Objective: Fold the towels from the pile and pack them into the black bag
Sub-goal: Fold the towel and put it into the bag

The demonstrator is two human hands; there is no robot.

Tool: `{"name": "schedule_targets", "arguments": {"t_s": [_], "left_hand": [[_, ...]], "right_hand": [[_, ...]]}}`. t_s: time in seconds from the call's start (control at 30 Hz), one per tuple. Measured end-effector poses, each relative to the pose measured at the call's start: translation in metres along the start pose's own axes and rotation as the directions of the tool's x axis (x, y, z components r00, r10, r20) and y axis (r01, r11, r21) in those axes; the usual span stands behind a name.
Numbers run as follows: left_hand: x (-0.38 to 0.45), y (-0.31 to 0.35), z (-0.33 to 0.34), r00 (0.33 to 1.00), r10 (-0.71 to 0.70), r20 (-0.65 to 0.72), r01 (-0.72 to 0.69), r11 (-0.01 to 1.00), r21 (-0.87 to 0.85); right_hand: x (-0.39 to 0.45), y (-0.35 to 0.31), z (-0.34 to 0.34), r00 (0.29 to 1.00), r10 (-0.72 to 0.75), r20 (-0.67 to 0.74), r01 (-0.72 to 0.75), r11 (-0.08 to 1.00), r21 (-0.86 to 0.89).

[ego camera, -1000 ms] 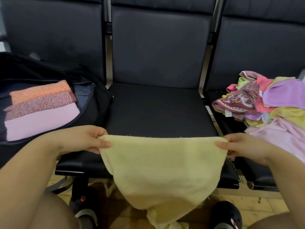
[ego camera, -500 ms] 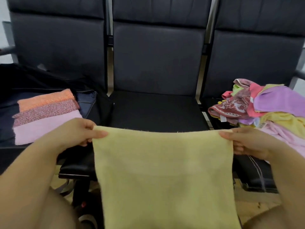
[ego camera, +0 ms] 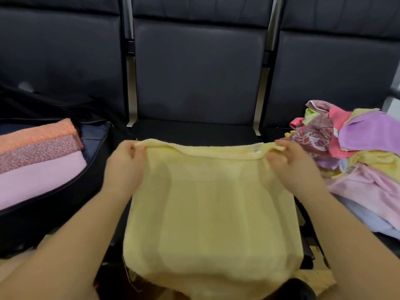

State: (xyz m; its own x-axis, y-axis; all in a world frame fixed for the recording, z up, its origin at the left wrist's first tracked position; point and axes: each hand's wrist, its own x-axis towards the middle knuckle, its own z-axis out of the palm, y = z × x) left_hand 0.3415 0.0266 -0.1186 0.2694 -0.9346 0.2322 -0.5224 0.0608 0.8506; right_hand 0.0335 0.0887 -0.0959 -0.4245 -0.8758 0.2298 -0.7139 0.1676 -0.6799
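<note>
Yellow towel [ego camera: 212, 213]: spread over the middle seat [ego camera: 194, 131], front edge hanging off. Left hand [ego camera: 125, 167] pinches its far left corner; right hand [ego camera: 296, 167] pinches its far right corner. Black bag [ego camera: 54, 208]: open on the left seat, holding three folded towels [ego camera: 36, 161]. Towel pile [ego camera: 355, 152]: unfolded, mixed colours, on the right seat.
</note>
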Motion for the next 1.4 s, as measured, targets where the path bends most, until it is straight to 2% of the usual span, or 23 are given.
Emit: {"name": "schedule_targets", "arguments": {"t_s": [0.07, 0.13, 0.2, 0.23, 0.3, 0.5, 0.63, 0.77, 0.93, 1.07, 1.17, 1.23, 1.3, 1.37, 1.4], "left_hand": [[-0.011, -0.004, 0.023, 0.991, 0.055, 0.119, -0.065, 0.994, 0.083], [-0.024, -0.015, 0.049, 0.938, 0.009, 0.348, -0.118, 0.948, 0.295], [-0.032, -0.034, 0.07, 0.87, -0.037, 0.491, -0.293, 0.763, 0.577], [-0.032, -0.04, 0.075, 0.853, -0.046, 0.52, -0.344, 0.701, 0.625], [-0.028, -0.043, 0.079, 0.842, -0.05, 0.537, -0.366, 0.677, 0.638], [0.013, -0.048, 0.081, 0.861, -0.094, 0.5, -0.322, 0.66, 0.678], [0.037, -0.048, 0.096, 0.871, -0.096, 0.482, -0.309, 0.655, 0.689], [0.063, -0.049, 0.108, 0.876, -0.109, 0.469, -0.295, 0.648, 0.702], [0.093, -0.05, 0.128, 0.885, -0.076, 0.46, -0.307, 0.648, 0.697], [0.116, -0.051, 0.142, 0.892, -0.04, 0.451, -0.319, 0.652, 0.688], [0.129, -0.052, 0.152, 0.9, -0.02, 0.436, -0.318, 0.654, 0.686], [0.133, -0.053, 0.157, 0.919, 0.036, 0.392, -0.306, 0.69, 0.655], [0.132, -0.056, 0.159, 0.943, 0.234, 0.236, -0.331, 0.727, 0.601], [0.131, -0.059, 0.16, 0.902, 0.421, 0.097, -0.394, 0.709, 0.585], [0.13, -0.059, 0.159, 0.898, 0.426, 0.112, -0.408, 0.71, 0.574]], "right_hand": [[0.002, 0.004, 0.023, 0.984, 0.003, 0.179, 0.006, 0.999, -0.047], [-0.003, 0.017, 0.053, 0.949, 0.009, 0.316, 0.019, 0.996, -0.087], [-0.009, 0.032, 0.084, 0.945, 0.019, 0.326, 0.074, 0.96, -0.271], [-0.011, 0.036, 0.094, 0.957, 0.007, 0.29, 0.097, 0.933, -0.345], [-0.008, 0.037, 0.104, 0.974, -0.019, 0.225, 0.107, 0.916, -0.386], [0.029, 0.041, 0.105, 0.987, 0.002, 0.158, 0.067, 0.901, -0.428], [0.052, 0.037, 0.114, 0.998, -0.021, 0.06, 0.049, 0.857, -0.513], [0.078, 0.041, 0.127, 0.998, 0.053, -0.015, -0.054, 0.867, -0.496], [0.111, 0.042, 0.142, 0.997, 0.063, -0.05, -0.079, 0.862, -0.5], [0.135, 0.042, 0.154, 0.998, 0.044, -0.049, -0.063, 0.867, -0.495], [0.151, 0.045, 0.163, 0.987, -0.046, -0.156, -0.029, 0.893, -0.448], [0.158, 0.046, 0.168, 0.95, -0.153, -0.273, 0.028, 0.91, -0.414], [0.16, 0.043, 0.169, 0.922, -0.209, -0.327, 0.071, 0.919, -0.388], [0.161, 0.04, 0.166, 0.963, -0.119, -0.243, 0.03, 0.94, -0.339], [0.16, 0.04, 0.165, 0.984, -0.057, -0.17, -0.002, 0.943, -0.334]]}}
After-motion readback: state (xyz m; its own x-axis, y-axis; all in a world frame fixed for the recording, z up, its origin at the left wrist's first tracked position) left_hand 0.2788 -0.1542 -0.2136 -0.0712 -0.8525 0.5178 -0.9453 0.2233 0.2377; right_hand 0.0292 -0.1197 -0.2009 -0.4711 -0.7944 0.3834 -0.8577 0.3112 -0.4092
